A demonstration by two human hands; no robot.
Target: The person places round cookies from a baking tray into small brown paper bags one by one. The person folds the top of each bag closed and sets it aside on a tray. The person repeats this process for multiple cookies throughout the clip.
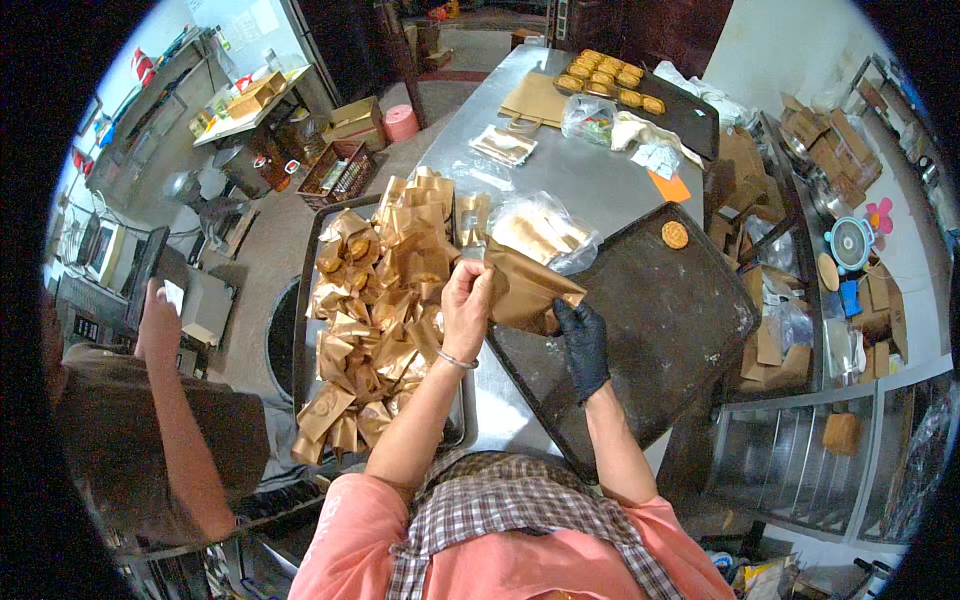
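Between my two hands is a gold-coloured foil bag [521, 289], spread out above the edge of a dark baking tray [637, 322]. My bare left hand [466, 304] pinches its left end. At the right end my right hand [583, 337], in a black glove, grips a corner of it. Whether anything is inside the bag cannot be seen. One round golden mooncake [674, 235] lies near the far corner of the dark tray. To the left, a second tray [306, 300] is heaped with gold bags [390, 322], some with pastries showing through.
A clear plastic pack of flat bags [541, 232] lies beyond my hands. Farther back on the steel table [457, 142] are boxed mooncakes [607, 79], a kraft paper bag [534, 101] and a white cloth [645, 131]. A person [150, 435] stands at the left, holding something.
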